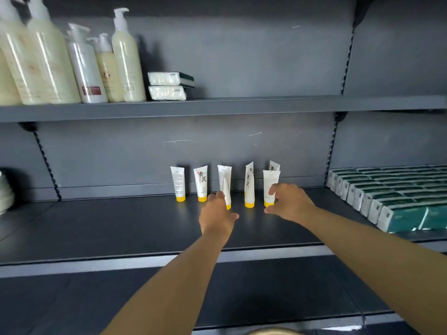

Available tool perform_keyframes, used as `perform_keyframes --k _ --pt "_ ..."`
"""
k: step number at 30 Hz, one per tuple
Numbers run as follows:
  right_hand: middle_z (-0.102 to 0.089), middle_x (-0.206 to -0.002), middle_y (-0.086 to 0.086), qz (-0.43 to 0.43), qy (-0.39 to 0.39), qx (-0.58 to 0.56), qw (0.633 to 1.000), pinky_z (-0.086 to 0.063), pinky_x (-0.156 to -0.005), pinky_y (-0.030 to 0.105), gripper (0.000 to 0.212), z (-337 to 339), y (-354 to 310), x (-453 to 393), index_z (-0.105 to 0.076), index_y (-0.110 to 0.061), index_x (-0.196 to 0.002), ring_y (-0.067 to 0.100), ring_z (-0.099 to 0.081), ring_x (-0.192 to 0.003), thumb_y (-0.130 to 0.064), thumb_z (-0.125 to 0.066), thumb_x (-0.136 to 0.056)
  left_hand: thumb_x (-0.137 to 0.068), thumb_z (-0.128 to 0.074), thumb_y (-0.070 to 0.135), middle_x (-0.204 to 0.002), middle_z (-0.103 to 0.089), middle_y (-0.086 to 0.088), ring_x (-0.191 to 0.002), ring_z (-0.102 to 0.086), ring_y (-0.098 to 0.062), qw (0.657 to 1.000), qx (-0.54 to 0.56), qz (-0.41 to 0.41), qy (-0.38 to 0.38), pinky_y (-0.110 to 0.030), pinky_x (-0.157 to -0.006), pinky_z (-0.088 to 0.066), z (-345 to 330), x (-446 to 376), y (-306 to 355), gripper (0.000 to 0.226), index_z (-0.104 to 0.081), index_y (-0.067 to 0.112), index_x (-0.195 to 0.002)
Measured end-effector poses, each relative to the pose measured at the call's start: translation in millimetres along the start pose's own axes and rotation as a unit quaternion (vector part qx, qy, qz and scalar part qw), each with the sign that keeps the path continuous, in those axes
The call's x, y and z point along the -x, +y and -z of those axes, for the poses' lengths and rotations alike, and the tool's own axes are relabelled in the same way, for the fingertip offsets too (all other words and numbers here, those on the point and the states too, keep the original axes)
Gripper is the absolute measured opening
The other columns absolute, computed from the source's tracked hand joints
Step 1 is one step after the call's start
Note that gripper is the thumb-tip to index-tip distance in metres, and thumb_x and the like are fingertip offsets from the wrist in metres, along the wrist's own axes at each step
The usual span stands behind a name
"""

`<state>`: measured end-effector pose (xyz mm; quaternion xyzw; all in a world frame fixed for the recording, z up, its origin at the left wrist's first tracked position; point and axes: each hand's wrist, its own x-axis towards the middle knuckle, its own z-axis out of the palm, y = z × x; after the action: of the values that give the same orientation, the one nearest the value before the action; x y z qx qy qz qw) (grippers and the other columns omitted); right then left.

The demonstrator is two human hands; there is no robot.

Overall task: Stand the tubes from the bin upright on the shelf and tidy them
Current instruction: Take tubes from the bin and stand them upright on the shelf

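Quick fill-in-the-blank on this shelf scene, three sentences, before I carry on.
1. The white plastic tubes stand on caps coloured ____.
2. The right hand touches the tube at the row's ____ end.
3. The pale pump bottles stand on the ____ shelf.

Missing words: yellow; right; upper

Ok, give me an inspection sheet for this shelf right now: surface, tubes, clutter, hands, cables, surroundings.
Surface: dark grey middle shelf, bare metal in front.
Job's things: white tubes with yellow caps, upright near the back panel, unevenly spaced; one stands behind another at the right end.
Clutter: nothing seen.
Hands: left hand touches the middle tube; right hand grips the front right tube.
Cables: nothing seen.
Surroundings: pump bottles and white packs on the shelf above; green boxes at right.
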<state>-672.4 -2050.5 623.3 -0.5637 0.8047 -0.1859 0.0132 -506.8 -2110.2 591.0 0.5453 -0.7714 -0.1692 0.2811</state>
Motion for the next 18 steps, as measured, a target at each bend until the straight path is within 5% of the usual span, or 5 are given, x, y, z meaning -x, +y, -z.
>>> perform_keyframes --k 9,18 --pt "-0.062 -0.117 0.000 0.015 0.014 0.013 1.000 -0.050 -0.087 0.034 0.049 25 -5 55 -0.059 -0.022 -0.120 0.021 -0.058 -0.105 -0.036 -0.072 -0.075 -0.082 -0.070 0.027 -0.126 -0.049 -0.004 -0.110 -0.055 -0.027 0.999 -0.043 -0.031 0.000 -0.037 -0.085 -0.050 34 55 10 0.054 -0.045 0.015 -0.128" --pt "-0.052 -0.130 0.003 -0.012 -0.053 0.087 0.995 -0.045 -0.096 0.036 0.053 -20 30 148 -0.050 -0.020 -0.128 0.025 -0.050 -0.118 -0.033 -0.070 -0.081 -0.083 -0.068 0.027 -0.126 -0.047 -0.006 -0.115 -0.050 -0.027 0.980 -0.150 -0.090 -0.093 -0.037 -0.086 -0.047 -6 131 -48 0.056 -0.041 0.015 -0.130"
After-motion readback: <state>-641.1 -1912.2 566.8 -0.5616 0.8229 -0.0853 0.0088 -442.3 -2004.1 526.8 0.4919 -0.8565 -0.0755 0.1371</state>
